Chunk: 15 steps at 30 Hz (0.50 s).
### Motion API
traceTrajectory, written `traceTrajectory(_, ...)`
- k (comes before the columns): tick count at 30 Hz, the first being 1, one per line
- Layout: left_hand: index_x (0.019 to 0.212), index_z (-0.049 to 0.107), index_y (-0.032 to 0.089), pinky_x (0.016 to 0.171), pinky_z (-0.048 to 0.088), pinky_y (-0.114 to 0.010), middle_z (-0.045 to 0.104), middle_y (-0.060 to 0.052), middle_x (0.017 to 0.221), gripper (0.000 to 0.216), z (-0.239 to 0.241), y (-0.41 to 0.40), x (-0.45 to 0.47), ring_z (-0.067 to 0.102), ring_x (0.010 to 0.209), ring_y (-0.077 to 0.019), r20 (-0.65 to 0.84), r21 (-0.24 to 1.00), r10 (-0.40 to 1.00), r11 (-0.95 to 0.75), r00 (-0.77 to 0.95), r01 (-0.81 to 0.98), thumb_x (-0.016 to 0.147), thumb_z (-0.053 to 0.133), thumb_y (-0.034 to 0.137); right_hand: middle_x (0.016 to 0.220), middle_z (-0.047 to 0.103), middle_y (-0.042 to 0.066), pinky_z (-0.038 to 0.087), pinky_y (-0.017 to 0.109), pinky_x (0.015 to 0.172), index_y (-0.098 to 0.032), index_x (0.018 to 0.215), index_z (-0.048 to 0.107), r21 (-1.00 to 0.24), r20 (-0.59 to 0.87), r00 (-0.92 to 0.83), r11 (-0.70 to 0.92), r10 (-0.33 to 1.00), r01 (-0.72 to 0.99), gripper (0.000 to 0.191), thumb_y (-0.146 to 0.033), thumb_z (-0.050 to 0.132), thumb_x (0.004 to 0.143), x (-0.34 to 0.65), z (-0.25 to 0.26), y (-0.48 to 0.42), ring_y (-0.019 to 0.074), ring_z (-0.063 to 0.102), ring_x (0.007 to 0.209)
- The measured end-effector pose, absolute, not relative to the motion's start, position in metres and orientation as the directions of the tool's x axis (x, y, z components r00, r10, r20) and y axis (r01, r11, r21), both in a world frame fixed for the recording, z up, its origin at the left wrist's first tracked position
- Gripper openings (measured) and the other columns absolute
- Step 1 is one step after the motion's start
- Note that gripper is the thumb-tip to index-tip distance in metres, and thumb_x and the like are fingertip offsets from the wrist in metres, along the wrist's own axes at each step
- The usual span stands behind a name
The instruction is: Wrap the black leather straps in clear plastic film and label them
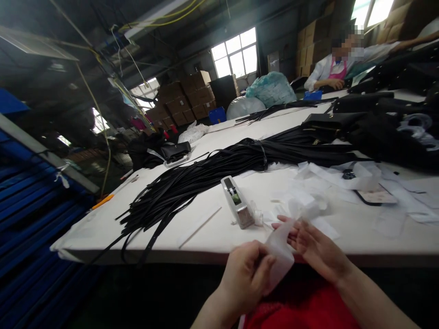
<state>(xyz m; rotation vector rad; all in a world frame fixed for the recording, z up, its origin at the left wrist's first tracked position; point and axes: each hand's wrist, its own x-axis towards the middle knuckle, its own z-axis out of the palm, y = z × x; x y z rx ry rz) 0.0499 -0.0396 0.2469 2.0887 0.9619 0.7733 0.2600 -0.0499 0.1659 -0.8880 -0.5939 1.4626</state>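
A thin, translucent white sheet (pixel 280 258), curled on itself, hangs between my two hands at the table's front edge. My left hand (pixel 244 273) is closed, pinching the sheet's left side between thumb and curled fingers. My right hand (pixel 317 249) has its fingers fairly straight and grips the upper end of the sheet, which partly covers them. Just beyond my hands stands a tape dispenser (pixel 238 203) with a clear body. Loose white sheets and scraps (pixel 303 201) lie behind my right hand.
A long bundle of black straps (pixel 206 176) crosses the white table (pixel 206 228). Black bags (pixel 329 122) pile up at right, near a phone-like flat object (pixel 375 195). Another black bag (pixel 176 151) lies at far left. Across the table a co-worker (pixel 338 68) handles black pieces.
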Motion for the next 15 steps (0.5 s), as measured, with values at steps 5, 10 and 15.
traceTrajectory(5, 0.066, 0.059, 0.019, 0.048, 0.029, -0.022, 0.050, 0.002, 0.053, 0.031, 0.245, -0.055, -0.022, 0.040, 0.049, -0.0105, -0.002, 0.765, 0.857, -0.331, 0.516, 0.552, 0.088, 0.055, 0.040, 0.102, 0.076, 0.009, 0.057, 0.038, 0.092, -0.023, 0.109, 0.069, -0.799, -0.180, 0.156, -0.052, 0.971, -0.599, 0.035, -0.048, 0.062, 0.085, 0.260, 0.154, -0.013, 0.0247, 0.070, 0.100)
traceTrajectory(10, 0.062, 0.058, 0.018, 0.054, 0.037, -0.022, 0.052, 0.001, 0.057, 0.039, 0.234, -0.058, -0.086, 0.046, 0.055, -0.0128, -0.107, 0.792, 0.948, -0.102, 0.301, 0.602, 0.086, 0.055, 0.049, 0.082, 0.075, 0.005, 0.059, 0.038, 0.076, -0.022, 0.097, 0.068, -0.948, -0.078, 0.297, 0.021, 0.952, -0.317, 0.034, -0.053, 0.064, 0.081, 0.269, 0.128, 0.018, 0.0245, 0.072, 0.082)
traceTrajectory(15, 0.063, 0.062, 0.019, 0.052, 0.038, -0.022, 0.054, 0.001, 0.057, 0.049, 0.238, -0.069, -0.131, 0.047, 0.054, -0.0133, -0.182, 0.827, 0.982, 0.126, 0.049, 0.547, 0.077, 0.061, 0.065, 0.113, 0.073, 0.012, 0.043, 0.051, 0.104, -0.021, 0.103, 0.074, -0.985, 0.095, 0.021, 0.091, 0.995, 0.144, 0.056, -0.051, 0.085, 0.057, 0.267, 0.126, 0.010, 0.0373, 0.060, 0.115)
